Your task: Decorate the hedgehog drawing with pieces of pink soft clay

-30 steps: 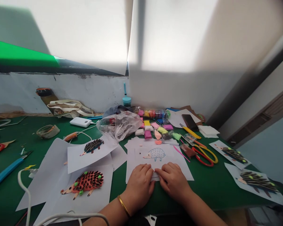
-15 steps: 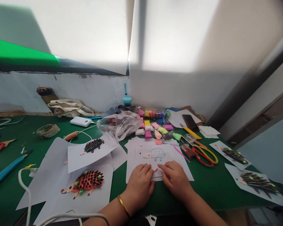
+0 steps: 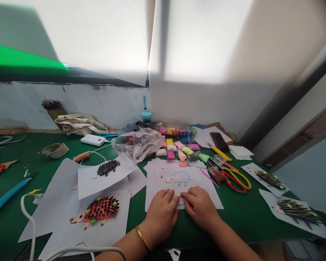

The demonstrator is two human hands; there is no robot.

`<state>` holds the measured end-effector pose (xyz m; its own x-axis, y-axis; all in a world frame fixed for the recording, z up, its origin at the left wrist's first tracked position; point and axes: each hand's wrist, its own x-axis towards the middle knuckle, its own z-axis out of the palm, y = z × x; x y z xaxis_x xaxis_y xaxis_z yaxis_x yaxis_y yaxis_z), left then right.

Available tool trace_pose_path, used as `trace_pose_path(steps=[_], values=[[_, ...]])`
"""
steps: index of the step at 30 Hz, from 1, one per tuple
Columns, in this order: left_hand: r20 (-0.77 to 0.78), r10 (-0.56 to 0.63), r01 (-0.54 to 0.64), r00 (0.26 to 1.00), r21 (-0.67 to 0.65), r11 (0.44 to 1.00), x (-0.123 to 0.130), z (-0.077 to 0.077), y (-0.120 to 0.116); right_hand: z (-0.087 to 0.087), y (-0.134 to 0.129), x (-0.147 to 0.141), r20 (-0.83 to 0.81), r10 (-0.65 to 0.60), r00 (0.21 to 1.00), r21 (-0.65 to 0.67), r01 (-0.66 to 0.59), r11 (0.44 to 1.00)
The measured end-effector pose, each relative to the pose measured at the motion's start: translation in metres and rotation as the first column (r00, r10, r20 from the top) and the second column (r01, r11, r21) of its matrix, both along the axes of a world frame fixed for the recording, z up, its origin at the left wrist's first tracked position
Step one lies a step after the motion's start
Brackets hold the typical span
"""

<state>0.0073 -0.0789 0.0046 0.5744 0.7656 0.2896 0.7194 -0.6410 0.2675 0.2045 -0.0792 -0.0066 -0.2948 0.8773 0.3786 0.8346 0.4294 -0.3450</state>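
My left hand (image 3: 163, 210), with a gold bangle at the wrist, lies palm down on the white paper (image 3: 152, 185), fingers stretched forward. From the right, my right hand (image 3: 199, 204) reaches in with its fingers bent and its fingertips on a small strip of pink clay (image 3: 180, 195). Most of that strip is hidden by the fingers, and the left fingertips are just beside it. Above both hands, a hedgehog drawing (image 3: 181, 177) in blue outline shows on the paper, its snout coloured in peach. A small dark bead (image 3: 161, 177) sits left of the snout.
Several coloured clay packets (image 3: 170, 155) lie behind the paper beside a clear plastic bag (image 3: 139, 145). Red scissors (image 3: 235, 183) and a yellow cutter (image 3: 221, 153) are at the right. A finished clay hedgehog (image 3: 100, 212) lies at the left, near a white cable (image 3: 27, 214).
My right hand has moved slightly left and its fingers have curled in, closing over the pink clay strip that lay uncovered between the hands. The left hand has hardly moved.
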Motion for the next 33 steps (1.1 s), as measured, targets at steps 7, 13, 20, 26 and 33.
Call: trace_pose_path(steps=[7, 13, 20, 26, 33], values=[[0.006, 0.005, -0.004, 1.0, -0.015, 1.0, 0.0, 0.001, -0.001, -0.003, 0.01, 0.004, -0.044, -0.015, 0.999, -0.077, 0.012, 0.997], [0.011, 0.003, -0.003, 1.0, -0.01, 1.0, 0.0, 0.001, 0.0, 0.004, 0.019, -0.001, -0.11, -0.025, 0.994, -0.268, -0.005, 0.963], [0.004, 0.013, -0.013, 1.0, 0.003, 1.0, -0.001, -0.005, 0.0, 0.021, 0.053, 0.008, -0.103, -0.004, 0.995, -0.338, -0.031, 0.941], [-0.047, 0.013, -0.014, 0.999, -0.024, 1.0, 0.001, -0.004, -0.001, 0.019, 0.072, 0.003, 0.04, 0.015, 0.999, -0.293, -0.003, 0.956], [-0.159, 0.022, -0.032, 0.987, -0.062, 0.998, 0.009, 0.008, 0.007, 0.012, 0.065, -0.003, 0.077, -0.03, 0.997, -0.197, 0.045, 0.979]])
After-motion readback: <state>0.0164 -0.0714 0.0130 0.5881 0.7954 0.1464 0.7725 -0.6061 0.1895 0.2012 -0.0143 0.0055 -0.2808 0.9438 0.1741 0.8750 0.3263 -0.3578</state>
